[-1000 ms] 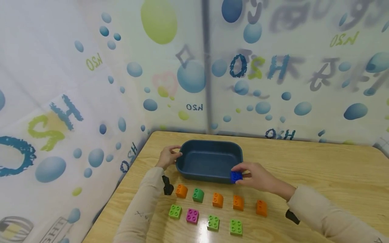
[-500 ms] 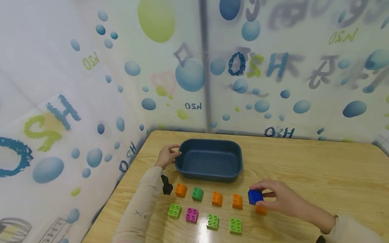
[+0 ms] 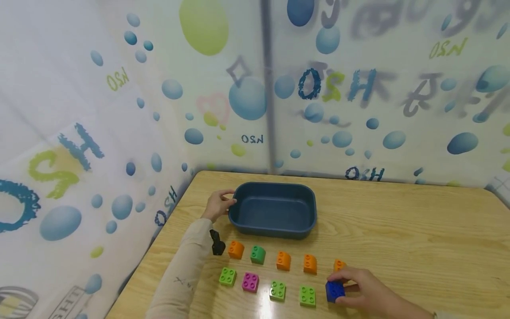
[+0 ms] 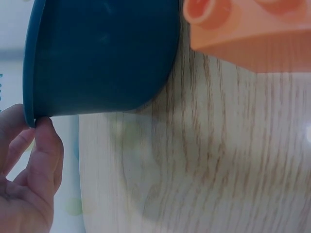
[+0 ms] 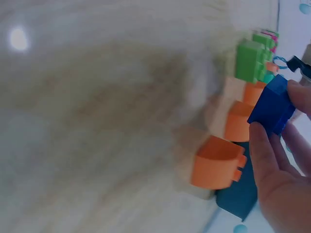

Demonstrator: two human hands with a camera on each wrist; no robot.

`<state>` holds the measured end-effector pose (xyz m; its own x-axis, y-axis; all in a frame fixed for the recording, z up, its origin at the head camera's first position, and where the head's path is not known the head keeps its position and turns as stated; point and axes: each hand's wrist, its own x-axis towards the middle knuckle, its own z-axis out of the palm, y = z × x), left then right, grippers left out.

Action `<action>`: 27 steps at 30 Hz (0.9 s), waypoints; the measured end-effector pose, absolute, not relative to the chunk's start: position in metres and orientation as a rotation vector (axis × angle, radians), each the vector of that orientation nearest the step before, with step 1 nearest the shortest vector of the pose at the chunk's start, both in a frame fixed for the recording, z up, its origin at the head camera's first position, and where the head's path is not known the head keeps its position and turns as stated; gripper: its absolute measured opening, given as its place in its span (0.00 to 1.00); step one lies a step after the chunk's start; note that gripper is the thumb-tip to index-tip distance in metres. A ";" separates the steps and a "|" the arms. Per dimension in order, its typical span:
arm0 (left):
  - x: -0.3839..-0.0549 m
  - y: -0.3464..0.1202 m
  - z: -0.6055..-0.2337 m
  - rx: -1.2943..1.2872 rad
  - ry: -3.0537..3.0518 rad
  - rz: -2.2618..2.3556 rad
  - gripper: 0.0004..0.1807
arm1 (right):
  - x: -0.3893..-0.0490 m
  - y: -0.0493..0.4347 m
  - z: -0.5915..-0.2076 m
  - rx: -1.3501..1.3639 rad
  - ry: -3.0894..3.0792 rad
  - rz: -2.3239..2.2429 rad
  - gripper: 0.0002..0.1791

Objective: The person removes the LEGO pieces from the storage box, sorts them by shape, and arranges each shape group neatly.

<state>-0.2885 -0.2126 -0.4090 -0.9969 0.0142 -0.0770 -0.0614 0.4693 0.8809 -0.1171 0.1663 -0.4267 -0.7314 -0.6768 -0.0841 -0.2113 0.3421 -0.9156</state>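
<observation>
My left hand [image 3: 218, 204] pinches the left rim of a dark blue plastic basin [image 3: 272, 232]; the left wrist view shows its thumb and fingers on that rim [image 4: 30, 97]. A dark blue toy building block [image 3: 334, 291] is held between the thumb and fingers of my right hand [image 3: 368, 293]. In the right wrist view this blue block [image 5: 272, 104] appears raised off the table. It is right of a lime green block [image 3: 307, 296], at the end of the front row. Behind it, an orange block [image 3: 339, 264] is partly covered by the right hand.
Orange blocks [image 3: 283, 261] and a green block [image 3: 257, 254] form the back row. The front row has lime green blocks [image 3: 277, 290] and a magenta block [image 3: 250, 282]. Patterned curtains [image 3: 338, 88] stand behind the wooden table [image 3: 398, 221].
My right hand has carried the blue block from the basin's front right corner rightward and toward the front, past the right-end orange block. The left hand stays at the basin's rim.
</observation>
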 end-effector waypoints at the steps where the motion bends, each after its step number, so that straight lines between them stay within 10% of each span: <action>1: -0.288 -0.213 -0.409 -0.043 2.629 1.580 0.21 | -0.116 0.166 -0.428 -0.738 2.133 -1.373 0.24; 27: -0.289 -0.212 -0.410 -0.052 2.646 1.573 0.20 | -0.106 0.164 -0.450 -0.513 2.244 -1.250 0.23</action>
